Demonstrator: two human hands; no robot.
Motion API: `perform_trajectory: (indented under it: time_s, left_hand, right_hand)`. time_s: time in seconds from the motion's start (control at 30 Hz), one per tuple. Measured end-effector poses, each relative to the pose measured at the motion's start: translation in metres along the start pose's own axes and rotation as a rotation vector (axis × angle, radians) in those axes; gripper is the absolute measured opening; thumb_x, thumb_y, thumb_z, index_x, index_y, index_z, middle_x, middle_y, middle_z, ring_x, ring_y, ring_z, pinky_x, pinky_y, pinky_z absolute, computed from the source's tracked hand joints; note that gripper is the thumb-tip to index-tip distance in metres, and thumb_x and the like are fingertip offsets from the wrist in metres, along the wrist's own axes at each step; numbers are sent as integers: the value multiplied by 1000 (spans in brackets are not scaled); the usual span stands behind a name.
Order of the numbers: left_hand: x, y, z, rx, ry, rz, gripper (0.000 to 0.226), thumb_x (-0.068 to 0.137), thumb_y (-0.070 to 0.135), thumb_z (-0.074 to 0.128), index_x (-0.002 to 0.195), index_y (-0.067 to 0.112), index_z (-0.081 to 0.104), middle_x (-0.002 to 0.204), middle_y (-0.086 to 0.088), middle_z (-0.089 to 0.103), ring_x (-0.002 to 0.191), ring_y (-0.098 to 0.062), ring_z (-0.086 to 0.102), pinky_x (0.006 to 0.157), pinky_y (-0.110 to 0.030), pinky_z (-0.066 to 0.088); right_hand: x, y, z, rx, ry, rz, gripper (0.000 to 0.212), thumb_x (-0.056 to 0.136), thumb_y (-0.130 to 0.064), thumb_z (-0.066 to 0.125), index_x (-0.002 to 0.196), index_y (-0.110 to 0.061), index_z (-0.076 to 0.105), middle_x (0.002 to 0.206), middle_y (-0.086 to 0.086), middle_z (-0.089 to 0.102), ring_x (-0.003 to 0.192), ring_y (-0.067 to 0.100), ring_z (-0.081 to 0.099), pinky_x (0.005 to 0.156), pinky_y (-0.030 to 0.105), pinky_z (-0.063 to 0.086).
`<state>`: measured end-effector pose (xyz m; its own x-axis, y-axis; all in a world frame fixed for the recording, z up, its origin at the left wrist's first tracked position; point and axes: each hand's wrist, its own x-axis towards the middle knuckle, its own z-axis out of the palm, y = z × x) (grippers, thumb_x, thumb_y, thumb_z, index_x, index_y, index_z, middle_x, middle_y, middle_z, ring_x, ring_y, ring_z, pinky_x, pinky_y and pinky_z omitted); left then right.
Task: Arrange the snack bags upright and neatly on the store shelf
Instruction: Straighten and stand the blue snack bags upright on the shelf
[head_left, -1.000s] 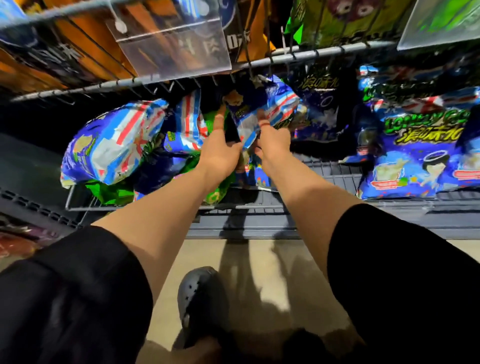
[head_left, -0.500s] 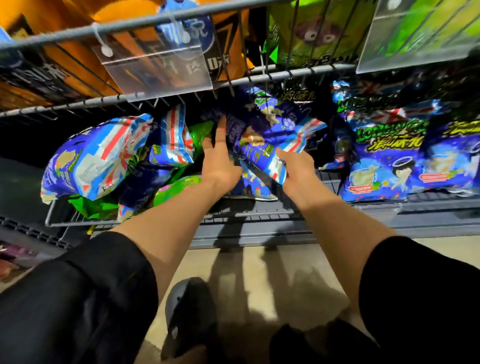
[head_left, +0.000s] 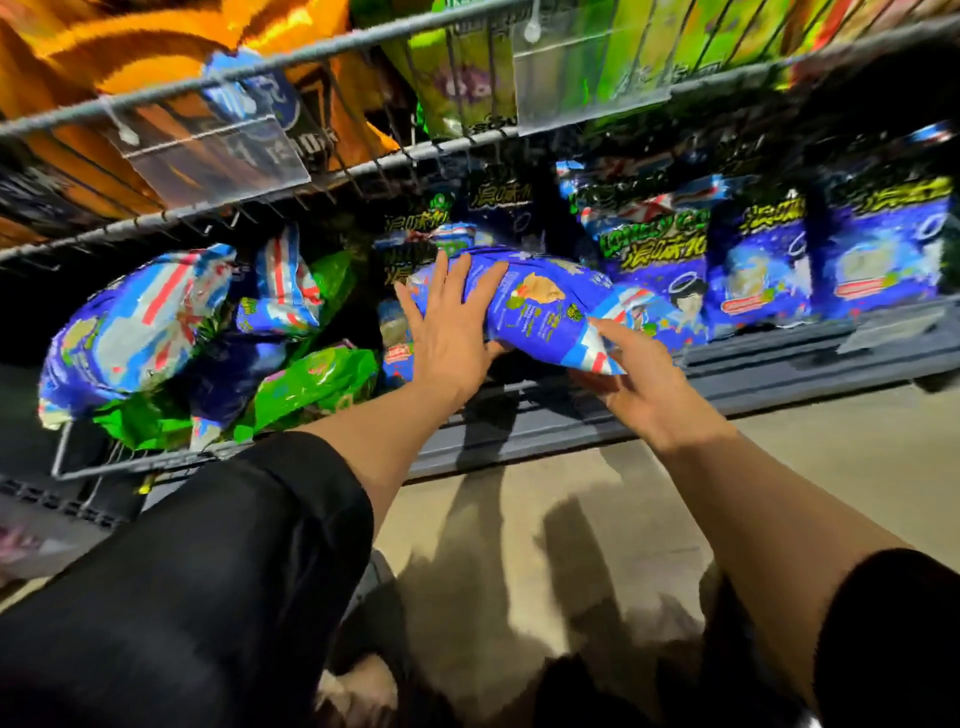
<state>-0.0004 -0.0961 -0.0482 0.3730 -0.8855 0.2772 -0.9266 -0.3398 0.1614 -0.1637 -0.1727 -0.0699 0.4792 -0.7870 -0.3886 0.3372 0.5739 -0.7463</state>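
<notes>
Head view: blue snack bag (head_left: 540, 312) lying sideways, long axis left-right; left hand (head_left: 451, 332) fingers spread flat on it, right hand (head_left: 636, 387) pinching corner.

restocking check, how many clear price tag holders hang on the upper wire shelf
2. One clear holder hangs at the left, before the orange bags; the other at the upper right, before the green bags. More may lie outside the frame.

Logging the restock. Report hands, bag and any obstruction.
Left hand flat on blue snack bag, right hand holding its lower end. Bag lying sideways, not upright. Toppled bags piled left.
</notes>
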Motion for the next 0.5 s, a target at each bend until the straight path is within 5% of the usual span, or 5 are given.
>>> perform_trajectory:
  time_s: [0.13, 0.23, 0.3, 0.4, 0.5]
  left_hand:
    - [-9, 17, -1, -116, -34, -79, 61, 81, 49, 64, 137, 35, 44, 136, -5, 51, 138, -25, 34, 113, -64, -3]
    - [-7, 29, -10, -370, -37, -195, 50, 79, 54, 64, 123, 31, 59, 119, -5, 67, 117, -28, 56, 109, -49, 31]
    - [-5, 36, -21, -546, -39, -215, 40, 81, 48, 67, 114, 25, 65, 114, -5, 69, 106, -25, 62, 90, -35, 46]
    - [4, 34, -37, -796, -94, -206, 14, 83, 41, 68, 87, 27, 66, 95, -3, 70, 84, -18, 61, 80, -32, 47]
    - [11, 24, -46, -1033, -289, -182, 16, 82, 43, 66, 88, 29, 69, 98, 1, 73, 88, -18, 67, 87, -38, 53]
  right_hand:
    - [-26, -12, -21, -105, -26, -27, 31, 94, -45, 44, 95, -19, 60, 78, 0, 73, 69, 10, 70, 74, 29, 48]
    - [-31, -20, -35, -144, 60, -77, 31, 94, -49, 42, 89, -21, 54, 87, -1, 66, 84, 11, 64, 81, 29, 45]
    - [-33, -20, -38, -255, 119, -124, 24, 90, -45, 53, 87, -22, 54, 91, -3, 59, 95, 13, 60, 81, 28, 43]
    - [-34, -16, -40, -365, 119, -192, 59, 72, -50, 70, 118, -17, 52, 119, -1, 58, 117, 15, 55, 86, 29, 41]
    - [-33, -15, -29, -316, -34, -226, 54, 83, -29, 69, 129, -13, 47, 115, 0, 64, 97, 7, 63, 78, 22, 48]
